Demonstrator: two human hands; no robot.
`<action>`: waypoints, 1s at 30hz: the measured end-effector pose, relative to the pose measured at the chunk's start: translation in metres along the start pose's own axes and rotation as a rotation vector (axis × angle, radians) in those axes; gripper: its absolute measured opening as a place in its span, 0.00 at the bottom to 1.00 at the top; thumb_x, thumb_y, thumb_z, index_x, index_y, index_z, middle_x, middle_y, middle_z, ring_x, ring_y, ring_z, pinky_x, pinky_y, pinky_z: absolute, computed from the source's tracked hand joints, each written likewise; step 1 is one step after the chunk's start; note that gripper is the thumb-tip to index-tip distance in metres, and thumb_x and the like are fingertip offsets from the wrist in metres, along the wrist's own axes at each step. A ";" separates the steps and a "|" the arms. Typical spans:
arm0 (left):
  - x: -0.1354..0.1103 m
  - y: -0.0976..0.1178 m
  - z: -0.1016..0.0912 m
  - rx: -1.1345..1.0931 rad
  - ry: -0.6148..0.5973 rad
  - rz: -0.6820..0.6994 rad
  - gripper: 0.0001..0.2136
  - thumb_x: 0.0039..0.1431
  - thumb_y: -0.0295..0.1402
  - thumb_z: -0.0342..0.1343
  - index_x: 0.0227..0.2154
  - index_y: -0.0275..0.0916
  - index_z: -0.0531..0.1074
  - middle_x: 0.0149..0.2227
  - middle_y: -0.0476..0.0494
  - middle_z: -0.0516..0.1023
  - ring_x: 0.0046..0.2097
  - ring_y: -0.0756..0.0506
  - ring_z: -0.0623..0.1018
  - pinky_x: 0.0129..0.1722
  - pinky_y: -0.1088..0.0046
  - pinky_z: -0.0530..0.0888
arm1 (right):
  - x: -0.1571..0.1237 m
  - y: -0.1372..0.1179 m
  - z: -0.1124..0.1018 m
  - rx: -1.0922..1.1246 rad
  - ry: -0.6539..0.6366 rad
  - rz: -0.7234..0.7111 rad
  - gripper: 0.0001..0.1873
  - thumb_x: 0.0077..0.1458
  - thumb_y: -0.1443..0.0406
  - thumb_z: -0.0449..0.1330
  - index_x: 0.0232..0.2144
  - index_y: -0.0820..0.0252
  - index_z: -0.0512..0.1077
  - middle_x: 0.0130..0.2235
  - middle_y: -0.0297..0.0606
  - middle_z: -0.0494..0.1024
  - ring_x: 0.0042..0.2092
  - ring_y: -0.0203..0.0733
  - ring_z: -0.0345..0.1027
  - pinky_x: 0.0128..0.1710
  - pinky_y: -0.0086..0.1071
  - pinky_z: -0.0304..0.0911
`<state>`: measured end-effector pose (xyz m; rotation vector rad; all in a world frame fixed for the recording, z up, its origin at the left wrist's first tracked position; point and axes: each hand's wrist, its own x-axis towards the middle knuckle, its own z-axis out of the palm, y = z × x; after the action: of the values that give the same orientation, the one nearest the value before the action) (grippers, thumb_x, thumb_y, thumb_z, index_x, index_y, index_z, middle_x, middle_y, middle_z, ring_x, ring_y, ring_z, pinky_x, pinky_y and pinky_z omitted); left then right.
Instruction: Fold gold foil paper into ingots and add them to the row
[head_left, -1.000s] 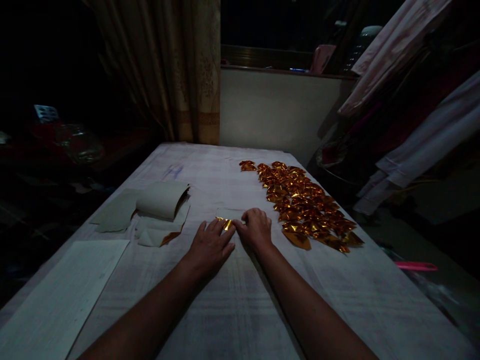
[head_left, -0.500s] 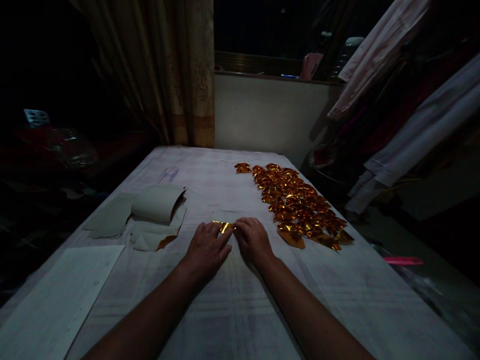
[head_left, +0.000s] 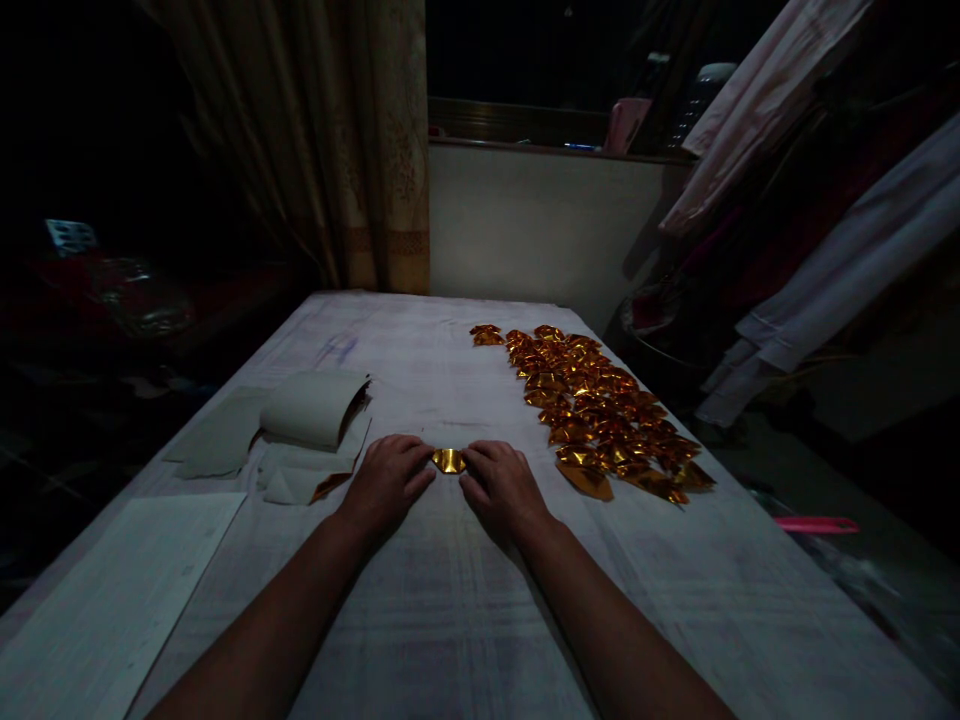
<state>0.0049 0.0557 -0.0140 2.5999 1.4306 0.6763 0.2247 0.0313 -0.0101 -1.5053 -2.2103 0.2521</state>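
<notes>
Between my two hands, at the middle of the cloth-covered table (head_left: 450, 580), is a small piece of folded gold foil paper (head_left: 449, 461). My left hand (head_left: 388, 480) pinches its left end, fingers closed. On the other end, my right hand (head_left: 506, 486) has its fingers closed in the same way. The fingertips hide both ends of the foil. To the right lies a spread of folded gold foil pieces (head_left: 592, 400), with one or two apart at its far left. Left of my hands sits a stack of pale-backed foil sheets (head_left: 307, 408), partly curled over.
A large white sheet (head_left: 112, 600) lies at the table's near left. Behind the far edge are a pale wall (head_left: 525, 220) and a patterned curtain (head_left: 386, 150). Clothes (head_left: 847, 260) hang at the right, above a pink handle (head_left: 816, 525) beyond the table edge.
My left hand has moved left, away from my right hand. More of the gold foil piece shows between them, its face now flat and visible.
</notes>
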 end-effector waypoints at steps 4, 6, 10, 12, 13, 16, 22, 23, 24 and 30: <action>0.004 0.003 -0.001 0.032 -0.011 -0.005 0.09 0.65 0.35 0.56 0.45 0.45 0.78 0.42 0.45 0.79 0.45 0.42 0.76 0.49 0.60 0.69 | 0.003 -0.002 -0.004 -0.017 -0.030 0.020 0.12 0.59 0.65 0.62 0.46 0.54 0.76 0.49 0.40 0.77 0.53 0.48 0.67 0.50 0.40 0.59; 0.005 0.005 -0.001 0.049 -0.008 0.005 0.08 0.66 0.37 0.56 0.44 0.45 0.78 0.40 0.46 0.79 0.43 0.42 0.76 0.48 0.61 0.69 | 0.005 -0.002 -0.005 -0.015 -0.041 0.019 0.10 0.60 0.64 0.63 0.45 0.54 0.77 0.49 0.40 0.78 0.52 0.47 0.67 0.50 0.39 0.59; 0.006 0.006 -0.001 0.072 0.006 0.031 0.08 0.66 0.39 0.57 0.41 0.43 0.79 0.38 0.45 0.78 0.41 0.43 0.75 0.46 0.62 0.68 | 0.006 0.001 -0.004 -0.026 -0.042 -0.006 0.10 0.61 0.61 0.63 0.45 0.54 0.77 0.49 0.40 0.78 0.52 0.47 0.67 0.49 0.38 0.59; 0.006 0.007 -0.001 0.079 0.017 0.044 0.09 0.67 0.39 0.56 0.41 0.43 0.78 0.38 0.45 0.78 0.41 0.42 0.75 0.46 0.62 0.68 | 0.006 0.002 -0.003 -0.037 -0.040 -0.020 0.10 0.63 0.60 0.62 0.46 0.54 0.77 0.48 0.40 0.78 0.51 0.47 0.67 0.49 0.38 0.58; 0.006 0.007 -0.001 0.084 0.022 0.050 0.09 0.68 0.39 0.55 0.41 0.43 0.78 0.38 0.45 0.78 0.41 0.42 0.74 0.46 0.62 0.68 | 0.006 0.003 -0.003 -0.041 -0.038 -0.023 0.10 0.63 0.60 0.61 0.45 0.54 0.77 0.48 0.40 0.78 0.51 0.47 0.67 0.49 0.38 0.58; 0.005 0.009 -0.001 0.085 0.017 0.065 0.11 0.70 0.39 0.51 0.39 0.42 0.77 0.37 0.45 0.78 0.41 0.42 0.74 0.46 0.62 0.68 | 0.006 0.003 -0.003 -0.049 -0.026 -0.020 0.11 0.67 0.60 0.56 0.43 0.53 0.78 0.47 0.40 0.78 0.49 0.45 0.67 0.48 0.38 0.57; 0.001 0.018 -0.003 0.017 -0.023 0.060 0.13 0.70 0.37 0.47 0.35 0.40 0.74 0.34 0.45 0.77 0.39 0.43 0.74 0.45 0.62 0.68 | 0.006 0.005 -0.002 -0.110 -0.026 0.017 0.15 0.70 0.60 0.52 0.36 0.56 0.78 0.41 0.39 0.78 0.45 0.43 0.67 0.45 0.36 0.56; 0.001 0.019 -0.004 0.002 -0.023 0.045 0.12 0.70 0.37 0.47 0.35 0.40 0.74 0.33 0.45 0.77 0.39 0.43 0.74 0.44 0.62 0.68 | 0.007 0.005 -0.001 -0.122 -0.021 0.030 0.15 0.70 0.61 0.52 0.36 0.56 0.77 0.40 0.39 0.78 0.44 0.43 0.67 0.45 0.36 0.55; 0.000 0.020 -0.004 -0.013 -0.021 0.028 0.12 0.69 0.36 0.48 0.35 0.40 0.74 0.33 0.45 0.77 0.38 0.43 0.74 0.43 0.63 0.68 | 0.007 0.005 0.000 -0.130 -0.012 0.039 0.15 0.70 0.61 0.52 0.35 0.57 0.77 0.39 0.39 0.77 0.43 0.43 0.67 0.44 0.35 0.55; -0.001 0.022 0.000 -0.017 0.012 -0.023 0.09 0.68 0.35 0.48 0.39 0.40 0.74 0.33 0.44 0.76 0.38 0.42 0.75 0.42 0.63 0.70 | 0.008 0.009 0.003 -0.075 0.040 0.093 0.10 0.67 0.63 0.55 0.36 0.56 0.75 0.38 0.37 0.78 0.42 0.42 0.67 0.43 0.34 0.53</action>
<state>0.0216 0.0428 -0.0078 2.5661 1.4497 0.7001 0.2284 0.0420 -0.0140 -1.6406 -2.1434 0.1681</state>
